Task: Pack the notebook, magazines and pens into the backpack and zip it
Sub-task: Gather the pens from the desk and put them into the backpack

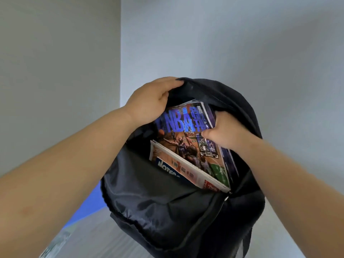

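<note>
A black backpack (163, 211) stands open in the middle of the head view. My left hand (149, 103) grips its top rim at the far left and holds the opening wide. A basketball magazine (186, 131) with blue NBA lettering stands halfway inside the main compartment. My right hand (225, 131) grips that magazine's right edge, thumb on the cover. In front of it lies a second magazine (188, 170) with a white spine, and behind that a blue cover (167, 167) with white letters peeks out. The zipper slider (227, 197) sits at the opening's lower right. No pens are visible.
The backpack rests on a pale grey surface (96, 233). A blue patch (91, 202) shows at the left behind the bag. Grey walls (242, 53) meet in a corner behind it.
</note>
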Action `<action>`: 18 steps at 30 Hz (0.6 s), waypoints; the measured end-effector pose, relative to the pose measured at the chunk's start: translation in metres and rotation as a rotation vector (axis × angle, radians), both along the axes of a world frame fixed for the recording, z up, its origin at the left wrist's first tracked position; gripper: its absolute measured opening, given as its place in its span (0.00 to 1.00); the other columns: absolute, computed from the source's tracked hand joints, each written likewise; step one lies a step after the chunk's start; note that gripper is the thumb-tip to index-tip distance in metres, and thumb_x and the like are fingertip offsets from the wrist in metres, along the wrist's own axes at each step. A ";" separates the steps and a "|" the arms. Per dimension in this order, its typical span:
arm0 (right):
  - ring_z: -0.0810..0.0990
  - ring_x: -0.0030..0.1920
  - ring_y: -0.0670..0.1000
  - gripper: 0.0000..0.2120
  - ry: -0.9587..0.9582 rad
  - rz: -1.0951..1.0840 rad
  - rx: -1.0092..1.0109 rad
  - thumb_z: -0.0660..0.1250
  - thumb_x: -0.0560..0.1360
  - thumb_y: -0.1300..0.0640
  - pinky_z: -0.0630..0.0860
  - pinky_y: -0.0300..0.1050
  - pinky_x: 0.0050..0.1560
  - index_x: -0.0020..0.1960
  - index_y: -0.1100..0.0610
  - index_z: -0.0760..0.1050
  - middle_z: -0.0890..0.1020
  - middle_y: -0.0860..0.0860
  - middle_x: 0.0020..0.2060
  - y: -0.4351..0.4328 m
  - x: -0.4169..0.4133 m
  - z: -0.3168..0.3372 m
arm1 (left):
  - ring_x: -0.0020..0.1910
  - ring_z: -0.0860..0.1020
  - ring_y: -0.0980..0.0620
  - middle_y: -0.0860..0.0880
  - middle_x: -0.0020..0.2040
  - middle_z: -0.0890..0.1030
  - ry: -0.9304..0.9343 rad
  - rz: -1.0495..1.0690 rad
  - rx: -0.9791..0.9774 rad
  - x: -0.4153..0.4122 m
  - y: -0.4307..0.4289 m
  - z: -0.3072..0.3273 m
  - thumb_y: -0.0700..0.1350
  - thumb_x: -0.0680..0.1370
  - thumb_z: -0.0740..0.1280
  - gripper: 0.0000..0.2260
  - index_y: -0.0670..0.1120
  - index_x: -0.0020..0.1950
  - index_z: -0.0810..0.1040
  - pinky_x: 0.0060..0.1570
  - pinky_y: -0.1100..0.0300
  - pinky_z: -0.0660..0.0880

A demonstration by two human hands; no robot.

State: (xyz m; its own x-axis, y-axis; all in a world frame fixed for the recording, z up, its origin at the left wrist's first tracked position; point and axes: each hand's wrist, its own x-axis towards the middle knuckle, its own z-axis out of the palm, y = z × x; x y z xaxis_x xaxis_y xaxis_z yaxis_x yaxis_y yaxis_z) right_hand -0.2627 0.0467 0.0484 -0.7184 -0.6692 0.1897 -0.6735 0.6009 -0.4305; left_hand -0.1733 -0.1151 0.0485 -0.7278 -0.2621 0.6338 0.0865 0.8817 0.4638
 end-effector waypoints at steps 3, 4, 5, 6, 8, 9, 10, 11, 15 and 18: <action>0.80 0.47 0.59 0.14 0.069 0.006 0.204 0.68 0.70 0.61 0.76 0.47 0.47 0.54 0.63 0.75 0.82 0.61 0.49 -0.015 -0.002 0.023 | 0.69 0.65 0.50 0.47 0.70 0.68 0.026 -0.006 -0.003 0.000 -0.003 0.005 0.32 0.77 0.53 0.20 0.46 0.67 0.68 0.62 0.71 0.56; 0.80 0.47 0.58 0.16 0.065 0.012 0.268 0.68 0.70 0.61 0.76 0.48 0.47 0.56 0.63 0.73 0.81 0.61 0.50 -0.021 -0.003 0.024 | 0.69 0.65 0.50 0.47 0.70 0.68 0.028 -0.007 -0.003 0.000 -0.003 0.005 0.33 0.77 0.53 0.20 0.46 0.67 0.68 0.61 0.71 0.56; 0.79 0.47 0.58 0.17 0.055 0.024 0.325 0.68 0.70 0.60 0.76 0.47 0.46 0.57 0.63 0.72 0.80 0.60 0.51 -0.027 -0.003 0.024 | 0.69 0.65 0.50 0.46 0.70 0.68 0.027 -0.011 -0.002 0.000 -0.004 0.004 0.33 0.77 0.53 0.20 0.45 0.67 0.68 0.61 0.72 0.55; 0.79 0.47 0.58 0.18 0.041 0.034 0.376 0.68 0.70 0.60 0.76 0.48 0.46 0.58 0.64 0.72 0.80 0.60 0.52 -0.033 -0.003 0.024 | 0.69 0.65 0.50 0.46 0.70 0.69 0.026 -0.015 -0.002 -0.001 -0.004 0.001 0.33 0.77 0.53 0.19 0.45 0.67 0.68 0.60 0.73 0.55; 0.79 0.49 0.59 0.18 0.002 0.042 0.454 0.67 0.70 0.61 0.77 0.50 0.49 0.59 0.63 0.71 0.79 0.60 0.53 -0.045 -0.005 0.023 | 0.69 0.66 0.49 0.45 0.70 0.69 0.022 -0.023 -0.012 -0.003 -0.004 -0.004 0.33 0.78 0.53 0.19 0.44 0.67 0.68 0.60 0.73 0.55; 0.80 0.50 0.59 0.18 -0.019 0.040 0.473 0.67 0.71 0.60 0.78 0.51 0.50 0.59 0.63 0.70 0.79 0.60 0.53 -0.049 -0.006 0.023 | 0.68 0.66 0.49 0.45 0.69 0.69 0.026 -0.025 -0.015 -0.004 -0.004 -0.005 0.33 0.78 0.53 0.19 0.44 0.67 0.68 0.59 0.73 0.55; 0.80 0.50 0.59 0.18 -0.034 0.041 0.478 0.67 0.71 0.60 0.78 0.51 0.50 0.59 0.63 0.70 0.79 0.61 0.53 -0.052 -0.008 0.024 | 0.68 0.66 0.48 0.44 0.69 0.70 0.034 -0.025 -0.016 -0.005 -0.004 -0.006 0.33 0.78 0.53 0.18 0.43 0.67 0.68 0.58 0.74 0.56; 0.80 0.49 0.58 0.18 -0.043 0.046 0.470 0.66 0.71 0.60 0.78 0.50 0.48 0.59 0.63 0.71 0.79 0.61 0.53 -0.053 -0.009 0.024 | 0.68 0.67 0.48 0.44 0.69 0.70 0.047 -0.023 -0.019 -0.006 -0.004 -0.007 0.33 0.78 0.54 0.18 0.43 0.66 0.69 0.58 0.74 0.56; 0.75 0.39 0.52 0.12 -0.059 0.044 0.232 0.66 0.71 0.60 0.76 0.47 0.41 0.53 0.64 0.73 0.81 0.62 0.49 -0.045 -0.011 0.002 | 0.63 0.69 0.52 0.45 0.63 0.74 0.126 -0.045 -0.021 -0.004 -0.008 -0.011 0.33 0.75 0.60 0.17 0.42 0.63 0.73 0.57 0.75 0.61; 0.77 0.42 0.52 0.21 -0.240 -0.001 0.065 0.66 0.72 0.61 0.72 0.40 0.38 0.64 0.64 0.69 0.80 0.61 0.55 -0.028 -0.012 -0.029 | 0.58 0.69 0.57 0.50 0.59 0.73 0.229 0.010 0.102 0.001 -0.016 -0.030 0.33 0.72 0.64 0.14 0.44 0.55 0.78 0.55 0.82 0.61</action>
State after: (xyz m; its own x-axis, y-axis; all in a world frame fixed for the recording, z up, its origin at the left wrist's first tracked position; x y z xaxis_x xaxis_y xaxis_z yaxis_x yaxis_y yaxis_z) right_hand -0.2750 0.0184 0.0193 -0.7385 -0.6736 -0.0301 -0.5556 0.6331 -0.5389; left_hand -0.1727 -0.1311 0.0182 -0.5650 -0.3398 0.7519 0.1910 0.8327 0.5198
